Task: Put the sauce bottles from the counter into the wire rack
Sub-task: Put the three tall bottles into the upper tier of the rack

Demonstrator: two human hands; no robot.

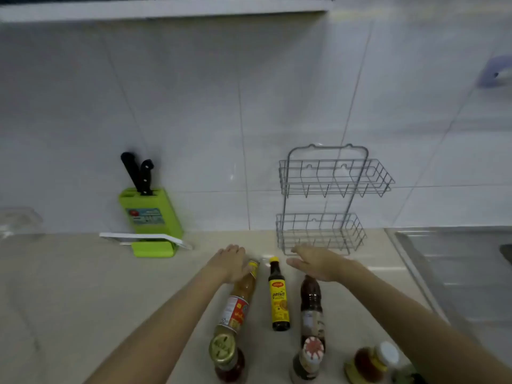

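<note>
My left hand (pixel 231 263) curls around the slim neck of the amber glass bottle (pixel 240 299), while my right hand (pixel 314 263) hovers open, gripping nothing, just in front of the two-tier wire rack (pixel 325 200). Before the rack, the small dark yellow-capped bottle (pixel 279 296) and a tall dark bottle (pixel 311 303) stand on the smooth beige counter (pixel 83 286).

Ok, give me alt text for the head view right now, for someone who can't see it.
Two bare hands reach over sauce bottles standing on a beige counter: the left hand is at the neck of the amber bottle, the right hand open above the dark bottle. A yellow-labelled bottle stands between them. The wire rack behind is empty; a green knife block sits left.
</note>
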